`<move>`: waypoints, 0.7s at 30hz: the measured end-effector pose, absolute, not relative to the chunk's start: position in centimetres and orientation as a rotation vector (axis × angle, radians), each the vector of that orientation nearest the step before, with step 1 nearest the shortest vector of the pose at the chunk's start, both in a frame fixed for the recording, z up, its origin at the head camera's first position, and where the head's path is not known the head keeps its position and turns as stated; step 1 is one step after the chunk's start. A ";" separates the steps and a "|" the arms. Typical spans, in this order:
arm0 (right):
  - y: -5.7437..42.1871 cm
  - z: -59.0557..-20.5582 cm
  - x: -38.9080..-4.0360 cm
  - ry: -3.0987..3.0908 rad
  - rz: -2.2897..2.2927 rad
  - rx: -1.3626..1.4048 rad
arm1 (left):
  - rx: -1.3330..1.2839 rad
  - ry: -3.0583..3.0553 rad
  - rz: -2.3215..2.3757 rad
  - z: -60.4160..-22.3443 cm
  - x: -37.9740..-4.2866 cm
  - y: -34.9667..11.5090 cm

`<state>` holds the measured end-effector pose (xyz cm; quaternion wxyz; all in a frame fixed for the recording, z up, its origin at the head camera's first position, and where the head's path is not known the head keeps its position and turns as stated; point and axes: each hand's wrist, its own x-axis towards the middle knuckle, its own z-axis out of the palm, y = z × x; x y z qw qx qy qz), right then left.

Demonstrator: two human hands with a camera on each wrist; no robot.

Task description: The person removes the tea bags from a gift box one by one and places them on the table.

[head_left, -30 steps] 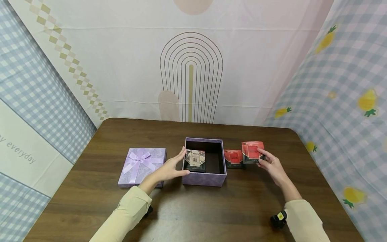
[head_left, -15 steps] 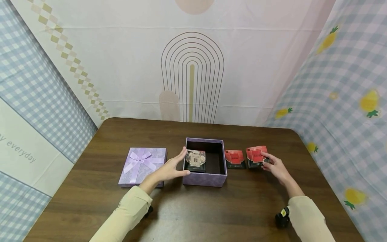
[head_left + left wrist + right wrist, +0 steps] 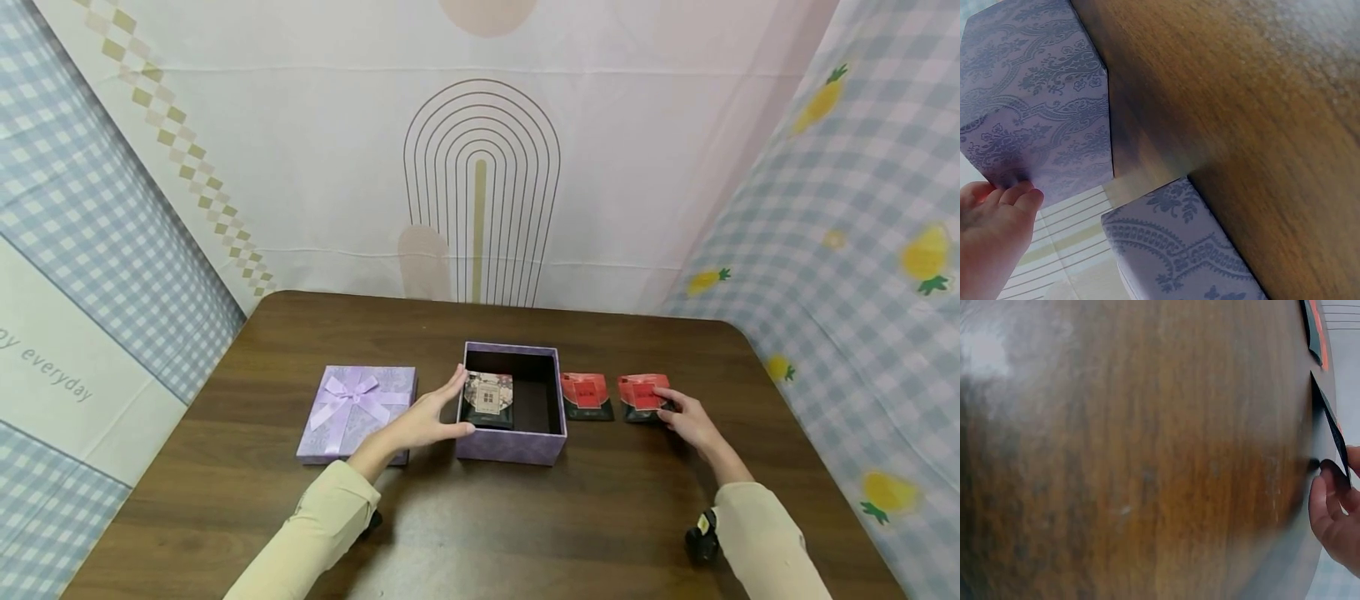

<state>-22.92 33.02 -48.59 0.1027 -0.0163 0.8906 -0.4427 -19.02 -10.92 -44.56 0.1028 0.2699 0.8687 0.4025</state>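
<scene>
A purple patterned gift box (image 3: 512, 447) stands without its lid mid-table. Inside, on its left, is a black sachet with a floral top (image 3: 487, 398). My left hand (image 3: 420, 423) rests against the box's left side, thumb at the front corner and fingers stretched toward the rim. In the left wrist view, fingertips touch the box wall (image 3: 1054, 125). My right hand (image 3: 692, 423) pinches the right edge of a red-and-black sachet (image 3: 642, 398), held slightly tilted close over the table in the right wrist view. Another red-and-black sachet (image 3: 588, 397) lies between it and the box.
The lilac box lid with a ribbon bow (image 3: 352, 408) lies left of the box, partly behind my left forearm. The brown wooden table (image 3: 517, 525) ends at a patterned cloth backdrop (image 3: 330, 167), with checked cloth (image 3: 840, 317) along the right.
My right hand has moved right and down with its sachet, lowering it from overlapping the other sachet to beside it, with a gap between. My left hand has stayed at the box.
</scene>
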 end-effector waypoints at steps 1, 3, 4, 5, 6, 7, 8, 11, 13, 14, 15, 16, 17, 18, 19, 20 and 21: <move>33.0 -48.7 -22.9 2.640 -1.296 -0.051 | 0.798 2.564 1.189 -44.5 -19.0 -10.9; 33.0 -48.8 -23.0 2.666 -1.268 -0.047 | 0.799 2.563 1.191 -44.5 -19.0 -10.9; 33.0 -48.9 -23.0 2.671 -1.257 -0.040 | 0.796 2.559 1.191 -44.5 -19.0 -10.9; 33.1 -48.9 -23.0 2.672 -1.243 -0.034 | 0.801 2.556 1.194 -44.4 -19.0 -10.9; 33.1 -48.9 -23.0 2.674 -1.230 -0.024 | 0.803 2.554 1.195 -44.5 -19.0 -10.9; 33.1 -48.9 -23.0 2.671 -1.218 -0.015 | 0.804 2.551 1.196 -44.5 -19.0 -11.0; 33.1 -48.9 -23.0 2.669 -1.208 -0.006 | 0.803 2.551 1.195 -44.5 -19.0 -11.0; 33.0 -48.9 -23.0 2.674 -1.188 -0.002 | 0.797 2.559 1.191 -44.6 -19.0 -11.0; 33.0 -49.0 -23.0 2.701 -1.171 -0.017 | 0.790 2.565 1.191 -44.6 -19.0 -11.0; 32.9 -49.1 -23.0 2.728 -1.157 -0.035 | 0.791 2.568 1.190 -44.6 -19.0 -11.0; 32.9 -49.2 -23.0 2.754 -1.144 -0.053 | 0.793 2.569 1.193 -44.6 -19.0 -11.0; 32.9 -49.3 -22.9 2.779 -1.137 -0.067 | 0.794 2.570 1.195 -44.6 -19.0 -11.1; 32.9 -49.4 -22.9 2.797 -1.130 -0.077 | 0.796 2.571 1.194 -44.5 -19.0 -11.0; 32.8 -49.5 -22.8 2.809 -1.127 -0.085 | 0.796 2.572 1.192 -44.5 -19.0 -11.0; 32.8 -49.5 -22.8 2.821 -1.124 -0.094 | 0.796 2.572 1.190 -44.5 -19.0 -11.0; 32.8 -49.6 -22.8 2.825 -1.127 -0.095 | 0.796 2.570 1.190 -44.5 -19.0 -11.0; 32.8 -49.6 -22.7 2.822 -1.133 -0.094 | 0.795 2.570 1.189 -44.5 -19.0 -11.0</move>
